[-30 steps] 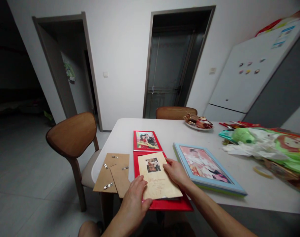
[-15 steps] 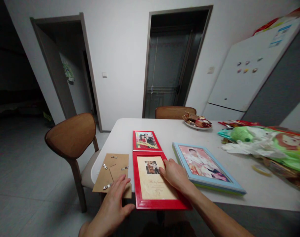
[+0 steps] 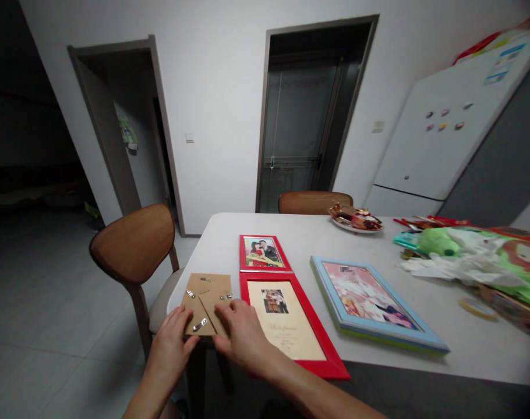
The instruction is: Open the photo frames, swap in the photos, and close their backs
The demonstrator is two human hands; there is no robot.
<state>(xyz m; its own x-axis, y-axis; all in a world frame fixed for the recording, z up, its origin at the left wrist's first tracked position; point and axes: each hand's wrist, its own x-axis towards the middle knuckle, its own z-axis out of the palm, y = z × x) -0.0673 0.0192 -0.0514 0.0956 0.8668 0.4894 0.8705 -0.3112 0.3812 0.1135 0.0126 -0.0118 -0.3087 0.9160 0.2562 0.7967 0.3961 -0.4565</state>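
Observation:
A brown picture-frame backing board (image 3: 210,297) with several metal clips and a slit lies at the table's left front corner, its near edge jutting past the table. My left hand (image 3: 171,337) grips the board's near left corner, fingers on top and thumb at the front edge. At the near right corner my right hand (image 3: 243,334) holds it likewise, its forearm passing over the bottom of a large red picture frame (image 3: 311,311). That frame shows a cream insert with a small photo. Touching its far edge is a smaller red picture frame (image 3: 265,254) with a couple's photo.
Blue picture frame (image 3: 378,297) lies to the right, stacked on something green-edged. Farther right are a tape roll (image 3: 478,309) and a pile of green and white plastic bags (image 3: 461,250). A plate of wrapped items (image 3: 356,220) stands at the back. A wooden chair (image 3: 136,247) stands left.
My right hand has left the large red frame and moved left onto the backing board. My left hand has closed on the board's near left corner. The view has shifted slightly.

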